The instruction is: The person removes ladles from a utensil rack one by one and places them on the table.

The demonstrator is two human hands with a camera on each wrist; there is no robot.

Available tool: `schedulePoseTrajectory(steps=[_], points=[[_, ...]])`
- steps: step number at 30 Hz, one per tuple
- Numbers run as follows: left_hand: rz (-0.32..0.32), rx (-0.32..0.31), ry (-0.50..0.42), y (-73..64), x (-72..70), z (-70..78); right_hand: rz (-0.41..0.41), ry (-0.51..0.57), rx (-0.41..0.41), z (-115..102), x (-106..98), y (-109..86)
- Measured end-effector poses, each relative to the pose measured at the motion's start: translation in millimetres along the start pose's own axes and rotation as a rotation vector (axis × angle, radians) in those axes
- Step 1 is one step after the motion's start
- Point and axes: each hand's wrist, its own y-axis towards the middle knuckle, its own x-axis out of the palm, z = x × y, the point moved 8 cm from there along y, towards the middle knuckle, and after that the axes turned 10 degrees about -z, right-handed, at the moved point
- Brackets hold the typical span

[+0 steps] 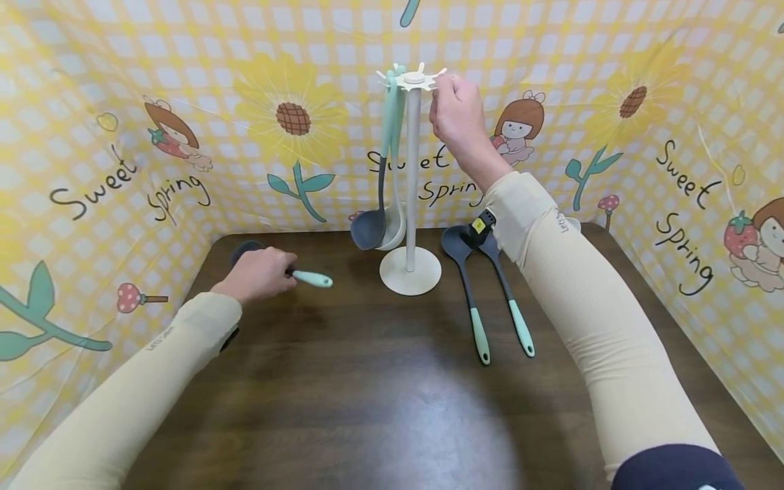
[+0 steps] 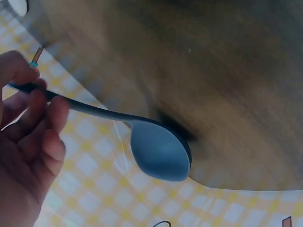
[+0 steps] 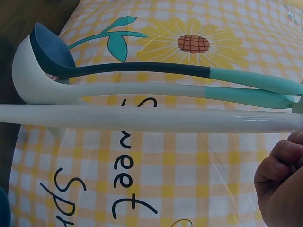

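In the head view my left hand [image 1: 260, 273] grips a dark grey ladle by its neck, over the table's left side. Its mint handle [image 1: 312, 278] sticks out to the right of the fist; the ladle's bowl [image 2: 161, 153] shows fully in the left wrist view. My right hand [image 1: 461, 116], fingers curled, pinches a hook at the top of a white utensil stand [image 1: 413, 170]; the fingertips are partly hidden. From the stand's left hooks hang a dark grey ladle [image 1: 369, 229] and a white ladle [image 3: 28, 71], both with mint handles.
Two dark spoons with mint handles, a left one [image 1: 467, 286] and a right one [image 1: 507, 292], lie right of the stand's round base [image 1: 410, 282]. Part of a white thing [image 1: 573, 223] shows behind the right sleeve. Patterned cloth [image 1: 343, 41] surrounds the brown table [image 1: 367, 381] at back and sides.
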Motion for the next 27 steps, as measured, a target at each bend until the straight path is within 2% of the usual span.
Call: schedulePoseTrajectory(steps=[3, 8, 14, 19, 24, 27], points=[[-0.069, 0.008, 0.023, -0.3, 11.8, 5.1, -0.003, -0.005, -0.005, -2.8, 0.6, -2.0], [-0.147, 0.025, 0.053, -3.0, 29.4, 7.9, 0.002, 0.005, -0.004, -2.6, -0.4, -2.0], [-0.242, 0.031, -0.004, -9.0, 47.9, 2.6, 0.003, -0.01, -0.009, -6.0, 0.6, -4.9], [-0.237, 0.034, -0.041, -11.7, 53.6, -2.3, -0.004, -0.011, -0.013, -4.3, -0.2, -3.8], [-0.191, -0.055, -0.132, -12.7, 56.5, -12.9, 0.003, -0.005, -0.017, 3.4, -2.9, 2.8], [-0.162, -0.117, -0.215, -18.4, 57.7, -21.4, 0.003, -0.001, -0.02, 6.1, -0.4, 6.1]])
